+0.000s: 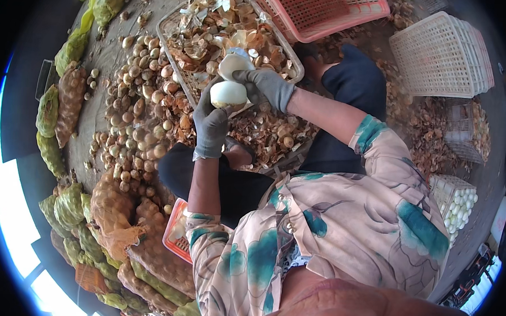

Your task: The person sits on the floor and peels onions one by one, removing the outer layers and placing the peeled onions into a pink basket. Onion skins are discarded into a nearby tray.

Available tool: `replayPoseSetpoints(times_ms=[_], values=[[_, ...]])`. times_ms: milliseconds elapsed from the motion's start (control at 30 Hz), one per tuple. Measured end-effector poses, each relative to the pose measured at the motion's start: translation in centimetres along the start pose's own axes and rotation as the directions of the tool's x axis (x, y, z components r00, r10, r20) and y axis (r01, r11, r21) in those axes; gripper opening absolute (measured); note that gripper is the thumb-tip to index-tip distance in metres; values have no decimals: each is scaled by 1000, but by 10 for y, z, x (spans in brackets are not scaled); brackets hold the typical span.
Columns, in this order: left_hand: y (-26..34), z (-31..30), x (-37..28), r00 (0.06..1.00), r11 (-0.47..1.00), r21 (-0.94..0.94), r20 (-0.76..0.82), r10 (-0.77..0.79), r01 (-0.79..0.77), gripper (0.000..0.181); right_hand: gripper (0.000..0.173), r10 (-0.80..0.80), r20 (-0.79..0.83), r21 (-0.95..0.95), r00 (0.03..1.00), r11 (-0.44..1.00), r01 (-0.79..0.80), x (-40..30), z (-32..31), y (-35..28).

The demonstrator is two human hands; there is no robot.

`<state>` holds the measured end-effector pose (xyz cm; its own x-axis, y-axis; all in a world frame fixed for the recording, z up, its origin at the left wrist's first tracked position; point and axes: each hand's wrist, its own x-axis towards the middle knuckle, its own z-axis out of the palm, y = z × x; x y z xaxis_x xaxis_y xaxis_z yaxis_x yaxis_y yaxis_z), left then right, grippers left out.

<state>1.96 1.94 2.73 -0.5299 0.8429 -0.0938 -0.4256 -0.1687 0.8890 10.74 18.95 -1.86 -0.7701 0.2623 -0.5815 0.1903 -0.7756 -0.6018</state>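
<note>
Grey work gloves cover both hands, raised over a rectangular tray (301, 71) heaped with onion skins (198, 49). My left hand (211, 126) holds a peeled white onion (228, 93), whose lower edge still shows a brownish ring. Close beside it, my right hand (269, 86) pinches a curved, pale onion layer (235, 65) between thumb and fingers. That layer is apart from the onion's top or just touching it; I cannot tell which. The right fingertips are partly hidden, and whether they also hold a small tool cannot be seen.
Unpeeled onions (141, 98) spread across the floor at left, beside filled mesh sacks (111, 202). A red plastic crate (301, 33) stands beyond the tray. Stacked white crates (431, 55) and a crate of peeled onions (442, 187) are at right. A small red basket (183, 254) sits by my left elbow.
</note>
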Motion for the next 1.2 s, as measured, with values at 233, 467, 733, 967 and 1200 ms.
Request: replayPoseSetpoints(times_ms=[233,467,733,967,1200], values=[[-10,-4,4,987,981,-173,-117,-111,89,57,26,-405,77,-238,911,880,411,12,-12,5],[-16,-9,4,950,969,-239,-283,-135,67,53,24,-239,43,-181,970,953,243,-23,12,-7],[6,5,-2,985,997,-46,-164,50,-58,72,15,-30,-42,151,999,988,36,-12,4,-28],[-8,-4,3,987,961,-273,-135,-82,43,67,27,-35,448,345,893,928,-137,-25,8,-30],[-14,-9,2,973,953,-283,-167,-162,110,59,40,-113,469,388,876,917,-90,-17,-1,-49]])
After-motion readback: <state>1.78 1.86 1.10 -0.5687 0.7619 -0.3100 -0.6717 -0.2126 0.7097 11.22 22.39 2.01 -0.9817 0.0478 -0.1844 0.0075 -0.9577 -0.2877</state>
